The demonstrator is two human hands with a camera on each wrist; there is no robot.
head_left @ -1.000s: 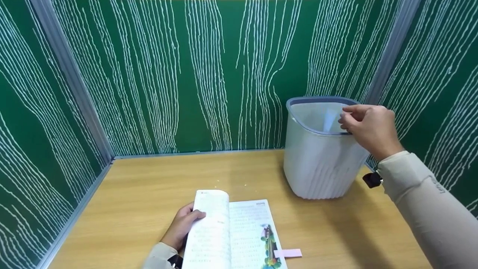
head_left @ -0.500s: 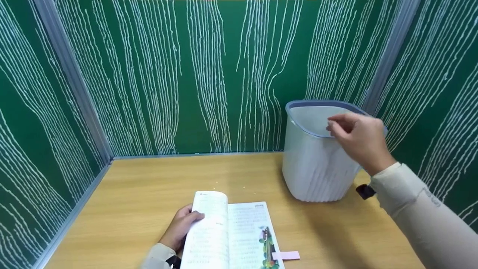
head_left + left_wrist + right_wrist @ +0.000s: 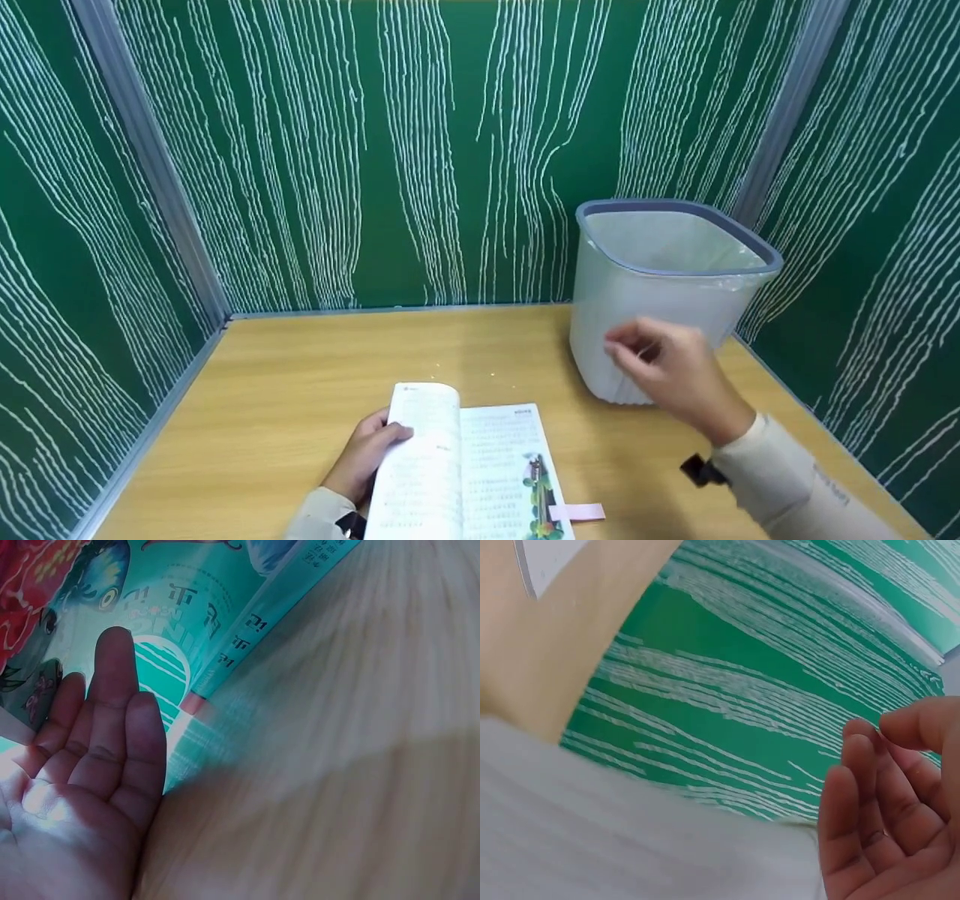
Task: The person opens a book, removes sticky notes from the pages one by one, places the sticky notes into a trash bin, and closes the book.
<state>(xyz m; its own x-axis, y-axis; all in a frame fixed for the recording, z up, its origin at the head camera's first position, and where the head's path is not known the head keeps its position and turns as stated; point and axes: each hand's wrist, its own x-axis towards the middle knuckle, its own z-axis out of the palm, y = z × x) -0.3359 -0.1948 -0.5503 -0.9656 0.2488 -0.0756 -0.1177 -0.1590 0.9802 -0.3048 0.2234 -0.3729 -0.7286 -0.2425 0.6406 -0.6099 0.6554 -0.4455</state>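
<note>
An open book (image 3: 491, 450) lies on the table in the head view, its left-hand pages raised and curved. My left hand (image 3: 367, 454) grips their outer edge, thumb on the page and fingers underneath. In the left wrist view those fingers (image 3: 112, 712) lie against the green printed cover (image 3: 172, 585). A pink paper strip (image 3: 577, 512) sticks out from the right page. My right hand (image 3: 667, 371) hovers in front of the white trash bin (image 3: 682, 300), fingers loosely curled. Thumb and index tips sit close together in the right wrist view, with nothing seen between them.
The bin has a grey-blue rim (image 3: 679, 206) and a clear liner; its bottom is hidden. Green panels (image 3: 405, 150) with white wavy lines stand behind and on both sides of the wooden table (image 3: 300, 360). Tiny white specks (image 3: 492, 374) lie behind the book.
My right hand has come from over the bin down and left to its front. A pale strip seen inside the bin a second ago is out of sight. Left hand and book stay put.
</note>
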